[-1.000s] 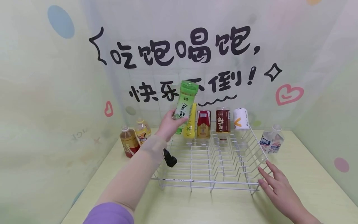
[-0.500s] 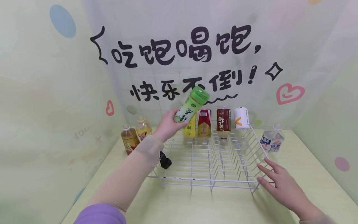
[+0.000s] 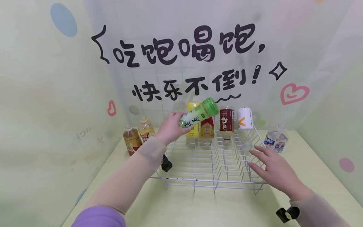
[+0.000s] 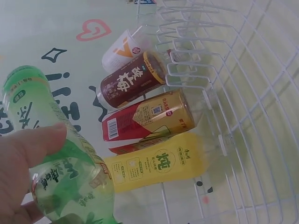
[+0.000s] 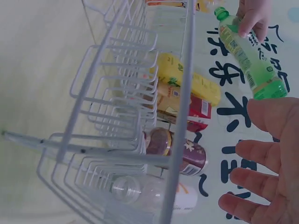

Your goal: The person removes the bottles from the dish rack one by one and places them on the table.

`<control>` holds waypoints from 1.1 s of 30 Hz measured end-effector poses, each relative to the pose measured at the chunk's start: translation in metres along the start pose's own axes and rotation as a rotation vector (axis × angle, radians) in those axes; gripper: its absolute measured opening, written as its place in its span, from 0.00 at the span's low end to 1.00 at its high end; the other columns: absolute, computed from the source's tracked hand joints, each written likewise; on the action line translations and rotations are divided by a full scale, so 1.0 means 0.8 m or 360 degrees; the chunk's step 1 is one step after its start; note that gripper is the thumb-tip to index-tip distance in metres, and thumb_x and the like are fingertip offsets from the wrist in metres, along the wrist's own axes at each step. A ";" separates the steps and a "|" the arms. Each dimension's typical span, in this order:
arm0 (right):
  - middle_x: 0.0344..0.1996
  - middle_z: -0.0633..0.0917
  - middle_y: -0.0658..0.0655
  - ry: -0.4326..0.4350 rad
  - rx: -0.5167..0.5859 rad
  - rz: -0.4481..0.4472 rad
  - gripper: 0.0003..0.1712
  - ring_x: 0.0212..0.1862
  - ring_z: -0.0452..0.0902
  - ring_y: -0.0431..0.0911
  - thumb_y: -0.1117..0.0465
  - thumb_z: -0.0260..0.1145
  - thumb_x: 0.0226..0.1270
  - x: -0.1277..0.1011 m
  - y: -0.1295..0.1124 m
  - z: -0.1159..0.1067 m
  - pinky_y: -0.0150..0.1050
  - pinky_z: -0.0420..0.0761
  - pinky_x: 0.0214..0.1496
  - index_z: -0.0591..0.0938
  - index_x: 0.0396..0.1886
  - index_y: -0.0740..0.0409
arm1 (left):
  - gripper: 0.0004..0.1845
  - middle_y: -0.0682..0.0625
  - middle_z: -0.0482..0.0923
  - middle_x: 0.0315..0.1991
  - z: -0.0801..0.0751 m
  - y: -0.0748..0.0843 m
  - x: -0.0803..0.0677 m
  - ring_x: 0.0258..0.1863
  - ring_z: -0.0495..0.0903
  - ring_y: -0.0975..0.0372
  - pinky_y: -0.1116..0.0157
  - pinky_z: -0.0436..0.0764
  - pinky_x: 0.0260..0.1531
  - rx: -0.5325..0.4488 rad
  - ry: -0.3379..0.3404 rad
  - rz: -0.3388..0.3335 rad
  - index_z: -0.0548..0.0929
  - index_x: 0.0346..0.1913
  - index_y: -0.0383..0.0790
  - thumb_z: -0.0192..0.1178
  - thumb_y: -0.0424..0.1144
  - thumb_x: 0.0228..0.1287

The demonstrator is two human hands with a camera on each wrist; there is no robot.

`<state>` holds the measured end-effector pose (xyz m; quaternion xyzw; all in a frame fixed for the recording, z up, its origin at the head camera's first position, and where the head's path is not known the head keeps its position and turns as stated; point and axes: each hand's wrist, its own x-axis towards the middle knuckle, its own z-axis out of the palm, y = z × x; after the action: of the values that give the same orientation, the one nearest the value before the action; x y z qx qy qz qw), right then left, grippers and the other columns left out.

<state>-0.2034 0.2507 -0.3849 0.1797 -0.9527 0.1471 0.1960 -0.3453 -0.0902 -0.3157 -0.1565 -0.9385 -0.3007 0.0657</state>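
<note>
My left hand (image 3: 170, 128) grips a green tea bottle (image 3: 199, 114) by its neck end, tilted with its base up and to the right, above the back left of a white wire rack (image 3: 212, 182). The bottle (image 4: 56, 154) fills the left wrist view, and the right wrist view shows it (image 5: 250, 56) too. Upside down in the rack's back row stand a yellow bottle (image 3: 193, 131), a red-gold bottle (image 3: 208, 129), a dark red bottle (image 3: 227, 121) and a white-labelled bottle (image 3: 244, 119). My right hand (image 3: 273, 170) hovers with spread fingers over the rack's front right corner, holding nothing.
Two amber drink bottles (image 3: 131, 143) (image 3: 145, 130) stand on the table left of the rack. A clear water bottle (image 3: 275, 140) lies right of it. Printed walls close in at the back and both sides. The pale yellow tabletop (image 3: 198, 208) shows in front.
The green bottle has tipped from near upright down to the right, towards the rack's back row. My right hand has lifted off the table and moved left over the rack's corner.
</note>
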 end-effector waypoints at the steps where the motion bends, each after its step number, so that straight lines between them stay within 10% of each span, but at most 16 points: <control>1: 0.60 0.75 0.67 -0.0012 0.0000 0.0001 0.29 0.60 0.68 0.67 0.50 0.67 0.63 0.006 -0.004 -0.002 0.65 0.68 0.57 0.78 0.59 0.61 | 0.39 0.44 0.66 0.61 0.001 0.000 -0.001 0.50 0.74 0.54 0.55 0.77 0.51 0.0036 0.0002 0.0015 0.67 0.69 0.46 0.71 0.48 0.54; 18: 0.67 0.67 0.67 0.0206 -0.0098 -0.0079 0.38 0.65 0.62 0.64 0.48 0.68 0.61 0.107 -0.070 0.001 0.61 0.61 0.66 0.71 0.67 0.59 | 0.39 0.45 0.70 0.57 0.011 0.017 -0.017 0.53 0.72 0.54 0.58 0.75 0.55 0.0570 -0.0003 0.0338 0.66 0.69 0.43 0.70 0.46 0.55; 33: 0.71 0.60 0.64 0.0135 -0.0380 -0.0076 0.44 0.71 0.54 0.64 0.44 0.69 0.60 0.146 -0.106 0.023 0.60 0.47 0.72 0.64 0.72 0.52 | 0.39 0.45 0.70 0.59 0.021 0.033 -0.032 0.57 0.71 0.50 0.55 0.76 0.55 0.0801 0.0056 0.0486 0.67 0.69 0.46 0.70 0.47 0.55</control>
<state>-0.2755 0.1351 -0.3331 0.1713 -0.9498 0.0355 0.2595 -0.3130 -0.0664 -0.3203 -0.2693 -0.9479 -0.0477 0.1632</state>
